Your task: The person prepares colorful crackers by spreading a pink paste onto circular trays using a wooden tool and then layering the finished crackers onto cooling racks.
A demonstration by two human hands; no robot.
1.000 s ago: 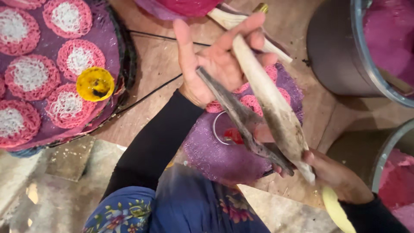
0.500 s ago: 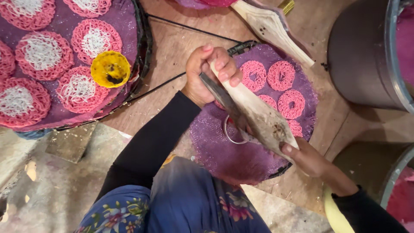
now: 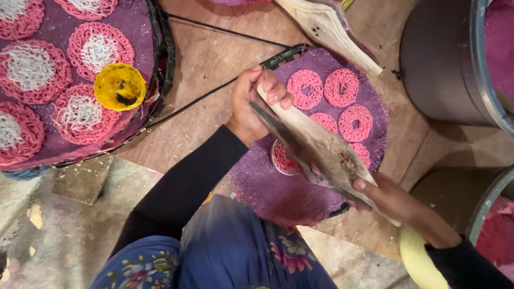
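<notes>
Pink noodle rings (image 3: 342, 101) are laid on a purple round mat (image 3: 278, 187); at nine o'clock, pink-and-white coils (image 3: 80, 112) are seen around a yellow cup (image 3: 119, 86) — and dark blue floral trousers (image 3: 235, 257) at six o'clock.

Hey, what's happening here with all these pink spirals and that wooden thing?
A person grips a long wooden press with both hands, the left hand at its far end and the right hand at the near end. It is held over a round purple mat already bearing several pink noodle rings. Another mat to the left holds more rings and a small yellow cup.
</notes>
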